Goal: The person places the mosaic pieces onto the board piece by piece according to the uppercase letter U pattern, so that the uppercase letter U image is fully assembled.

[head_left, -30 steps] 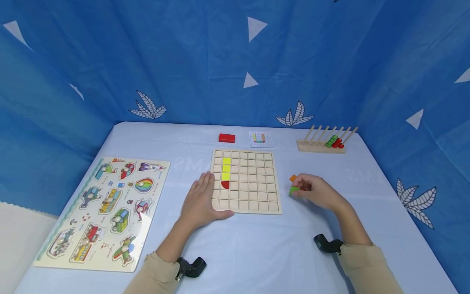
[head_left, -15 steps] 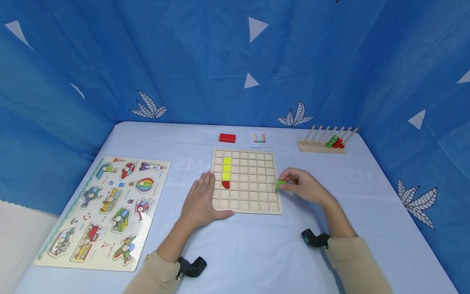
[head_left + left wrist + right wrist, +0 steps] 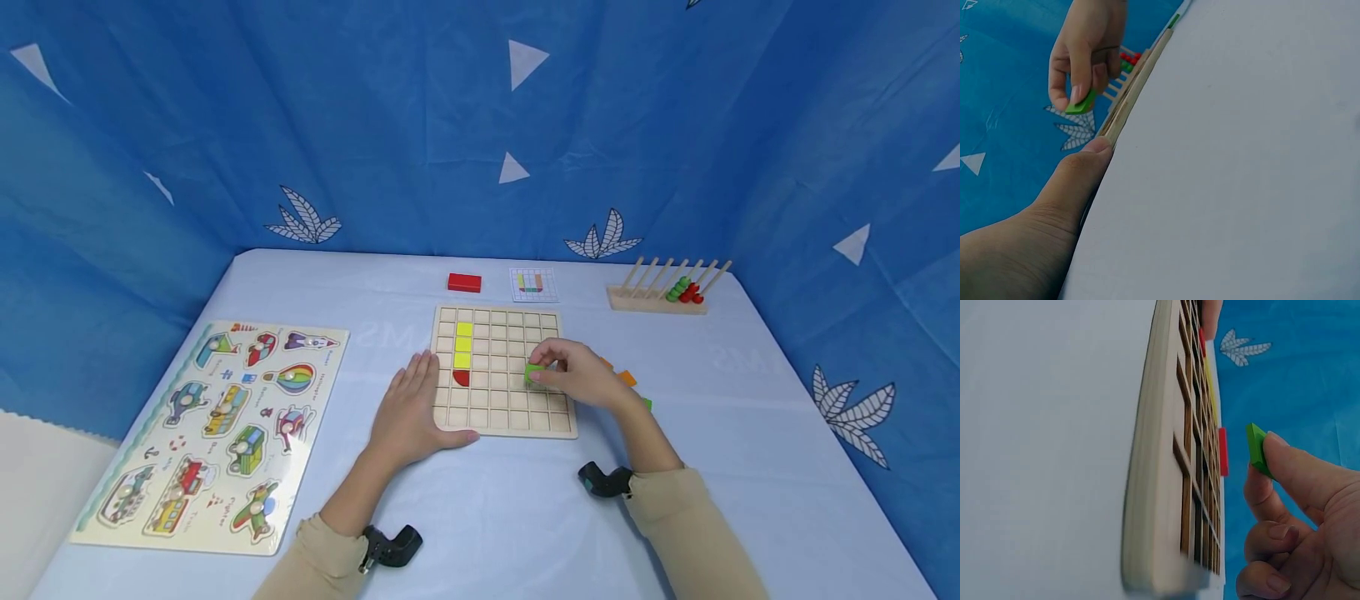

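A wooden grid board (image 3: 498,423) lies mid-table, with yellow squares (image 3: 463,344) in a column and a red rounded piece (image 3: 461,378) just below them. My left hand (image 3: 407,408) rests flat along the board's left side, its thumb on the near edge. Between thumb and fingertips, my right hand (image 3: 581,372) pinches a green square tile (image 3: 1258,450), held above the right part of the grid. In the right wrist view the tile is clear of the board, its other fingers loosely curled. Orange pieces (image 3: 627,378) and a green piece (image 3: 647,404) lie partly hidden behind the right wrist.
Behind the board are a red block (image 3: 464,282) and a pattern card (image 3: 533,284). A bead rack (image 3: 657,300) with green and red beads stands at the back right. A picture puzzle board (image 3: 288,467) of vehicles covers the left side. Blue cloth (image 3: 420,125) hangs around the table.
My right hand has picked up the green tile from beside the orange pieces and carried it left, over the grid. The left hand has stayed in place.
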Tool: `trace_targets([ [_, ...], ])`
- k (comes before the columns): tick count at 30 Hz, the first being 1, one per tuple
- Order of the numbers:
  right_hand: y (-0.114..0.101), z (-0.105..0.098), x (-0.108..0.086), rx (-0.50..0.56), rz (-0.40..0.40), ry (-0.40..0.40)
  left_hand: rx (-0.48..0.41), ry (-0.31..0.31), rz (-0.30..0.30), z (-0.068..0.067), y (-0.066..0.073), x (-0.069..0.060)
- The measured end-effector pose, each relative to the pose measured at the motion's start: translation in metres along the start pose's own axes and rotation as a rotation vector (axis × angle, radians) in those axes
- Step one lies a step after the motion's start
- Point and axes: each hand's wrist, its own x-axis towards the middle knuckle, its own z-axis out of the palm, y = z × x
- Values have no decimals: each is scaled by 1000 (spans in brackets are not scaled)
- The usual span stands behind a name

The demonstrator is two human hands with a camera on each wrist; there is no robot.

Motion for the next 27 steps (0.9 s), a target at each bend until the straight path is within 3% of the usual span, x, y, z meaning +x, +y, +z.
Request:
trace_targets([
  [13,-23,37,28,24,10,3,-3,6,-5,1,-1,-2],
  [27,-32,58,40,-6,31,25,5,4,7,1,-1,0],
])
